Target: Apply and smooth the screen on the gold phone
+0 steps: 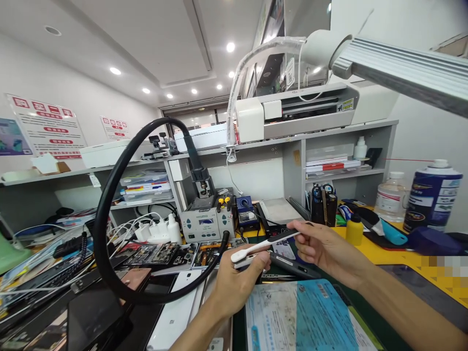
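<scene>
My right hand (318,246) is closed in a pinch on the black end of a long, slim black-and-white piece (272,241). I cannot make out its exact kind. Its white, rounded end reaches left over my left hand (243,280). That hand is closed too, its thumb bent over a white, thin-edged part lying against the slim piece. Whether the two white parts are joined is unclear. Just below and behind my hands lies a dark bar-shaped object (294,264) with a small label. Beneath them is a worn blue-and-white printed sheet (292,312).
A black hose (106,214) loops from the grey rework station (206,224) at left. White phones (173,312) and circuit boards (157,256) crowd that side. On the right stand a yellow bottle (354,231), a clear jug (389,197) and a blue spray can (433,197). A lamp arm (405,68) hangs overhead.
</scene>
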A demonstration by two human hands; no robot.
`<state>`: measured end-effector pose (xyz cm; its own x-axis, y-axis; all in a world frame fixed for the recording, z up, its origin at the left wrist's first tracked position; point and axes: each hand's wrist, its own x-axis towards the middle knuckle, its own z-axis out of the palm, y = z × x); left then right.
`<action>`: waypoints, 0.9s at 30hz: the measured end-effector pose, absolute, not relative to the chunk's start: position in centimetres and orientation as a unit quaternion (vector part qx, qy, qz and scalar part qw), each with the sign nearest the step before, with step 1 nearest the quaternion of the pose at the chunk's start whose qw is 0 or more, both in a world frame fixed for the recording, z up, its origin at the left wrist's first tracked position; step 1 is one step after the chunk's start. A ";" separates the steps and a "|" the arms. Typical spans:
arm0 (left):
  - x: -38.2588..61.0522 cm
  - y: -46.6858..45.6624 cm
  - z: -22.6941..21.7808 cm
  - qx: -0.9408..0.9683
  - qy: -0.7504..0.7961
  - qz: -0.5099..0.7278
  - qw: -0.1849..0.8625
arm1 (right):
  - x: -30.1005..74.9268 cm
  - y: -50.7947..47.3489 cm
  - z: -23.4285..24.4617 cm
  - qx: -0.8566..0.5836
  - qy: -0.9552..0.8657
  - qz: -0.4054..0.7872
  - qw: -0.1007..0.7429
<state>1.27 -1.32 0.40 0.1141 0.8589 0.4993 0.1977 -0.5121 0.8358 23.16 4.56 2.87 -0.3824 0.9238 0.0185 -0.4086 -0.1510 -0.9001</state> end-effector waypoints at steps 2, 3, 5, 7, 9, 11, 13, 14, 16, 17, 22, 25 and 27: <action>1.2 -1.2 0.3 0.678 0.394 0.545 0.296 | 23.1 4.4 2.9 -0.286 -0.446 0.704 0.473; 1.1 -1.1 0.3 0.678 0.399 0.545 0.290 | 23.1 4.4 2.9 -0.284 -0.445 0.705 0.473; 1.0 -1.1 0.3 0.679 0.407 0.541 0.284 | 23.1 4.4 2.9 -0.277 -0.444 0.707 0.475; 0.9 -1.2 0.3 0.679 0.416 0.535 0.283 | 23.2 4.6 2.8 -0.270 -0.441 0.709 0.479; 0.9 -1.3 0.4 0.673 0.433 0.534 0.274 | 23.3 4.8 2.8 -0.263 -0.437 0.711 0.484; 1.1 -1.5 0.5 0.659 0.460 0.541 0.248 | 23.4 5.1 2.7 -0.259 -0.433 0.713 0.487; 1.3 -1.7 0.6 0.654 0.480 0.540 0.225 | 23.5 5.4 2.7 -0.259 -0.428 0.715 0.487; 1.4 -1.7 0.6 0.653 0.488 0.538 0.216 | 23.6 5.5 2.8 -0.261 -0.425 0.716 0.488; 1.7 -1.9 0.7 0.649 0.497 0.536 0.209 | 23.8 5.7 2.8 -0.264 -0.420 0.718 0.488; 1.8 -1.9 0.7 0.646 0.500 0.539 0.208 | 24.0 5.7 2.8 -0.266 -0.417 0.719 0.488; 1.5 -1.7 0.6 0.658 0.495 0.527 0.210 | 24.6 6.0 2.9 -0.271 -0.406 0.719 0.495; 1.1 -1.4 0.6 0.690 0.484 0.493 0.215 | 24.9 6.2 2.8 -0.273 -0.403 0.715 0.501; 0.9 -1.4 0.7 0.704 0.474 0.481 0.219 | 25.0 6.3 2.8 -0.276 -0.401 0.713 0.505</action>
<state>0.94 -1.41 0.74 0.0870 0.8783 0.4701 0.4577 -0.4543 0.7643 25.03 6.33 2.81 -0.3368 0.9415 0.0108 -0.4987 -0.1687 -0.8502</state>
